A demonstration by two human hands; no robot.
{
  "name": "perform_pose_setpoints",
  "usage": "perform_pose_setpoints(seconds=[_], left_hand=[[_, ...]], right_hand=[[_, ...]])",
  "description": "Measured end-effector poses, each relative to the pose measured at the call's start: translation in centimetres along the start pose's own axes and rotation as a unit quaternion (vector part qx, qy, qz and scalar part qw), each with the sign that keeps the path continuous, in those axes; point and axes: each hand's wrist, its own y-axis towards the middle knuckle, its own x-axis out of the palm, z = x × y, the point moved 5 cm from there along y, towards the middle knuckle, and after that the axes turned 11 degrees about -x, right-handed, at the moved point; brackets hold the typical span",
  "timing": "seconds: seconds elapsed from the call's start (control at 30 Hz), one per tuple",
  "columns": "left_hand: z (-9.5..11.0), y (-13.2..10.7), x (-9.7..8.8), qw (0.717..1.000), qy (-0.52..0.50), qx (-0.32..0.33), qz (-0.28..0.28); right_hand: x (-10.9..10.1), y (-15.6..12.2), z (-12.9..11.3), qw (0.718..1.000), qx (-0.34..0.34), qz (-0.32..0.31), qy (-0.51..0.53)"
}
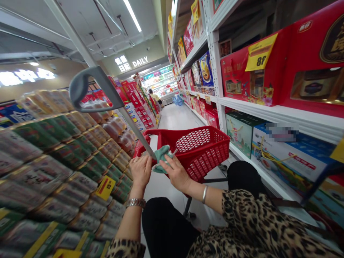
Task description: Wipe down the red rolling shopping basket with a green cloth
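A crumpled teal cloth sat bunched around the lower end of a grey trolley pole, just above the rim of a red plastic shopping basket. At far left, shrink-wrapped drink multipacks stood stacked, with a yellow price tag among them. The left hand, a metal wristwatch at its wrist, curled closed around the pole beside the cloth; whether it also gripped the fabric could not be told. The right hand, a bangle above it, lay over the cloth with its fingers bent down, pinching the fabric against the pole. Black trousers and a leopard-print sleeve filled the bottom edge. At right, white metal shelves carried red gift boxes.
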Motion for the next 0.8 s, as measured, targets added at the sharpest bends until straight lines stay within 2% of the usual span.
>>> perform_pose_setpoints(seconds=[0.13, 0.23, 0.3, 0.4, 0.5, 0.67, 0.8], left_hand=[[-0.8, 0.1, -0.1, 1.0, -0.012, 0.016, 0.01], [-1.8, 0.3, -0.3, 0.999, -0.027, 0.022, 0.03], [-2.6, 0.5, -0.4, 0.998, -0.035, 0.024, 0.046], [-3.6, 1.0, -0.5, 0.997, -0.047, 0.019, 0.054], [-4.7, 1.7, -0.5, 0.998, -0.054, -0.002, 0.032], [-6.6, 2.7, 0.1, 0.998, -0.055, -0.044, -0.006], [-7.2, 3.1, 0.5, 0.997, -0.048, -0.051, -0.018]], right_hand=[[0.6, 0.7, -1.2, 0.997, -0.06, -0.014, -0.04], [-0.2, -0.2, -0.1, 0.989, -0.119, -0.015, -0.087], [-1.2, -1.3, 1.5, 0.984, -0.129, -0.021, -0.117], [-2.9, -3.5, 4.5, 0.982, -0.113, -0.04, -0.146], [-4.7, -5.8, 7.6, 0.983, -0.087, -0.071, -0.148], [-8.2, -8.9, 13.0, 0.984, -0.004, -0.101, -0.148], [-11.2, -10.7, 16.9, 0.981, 0.041, -0.107, -0.16]])
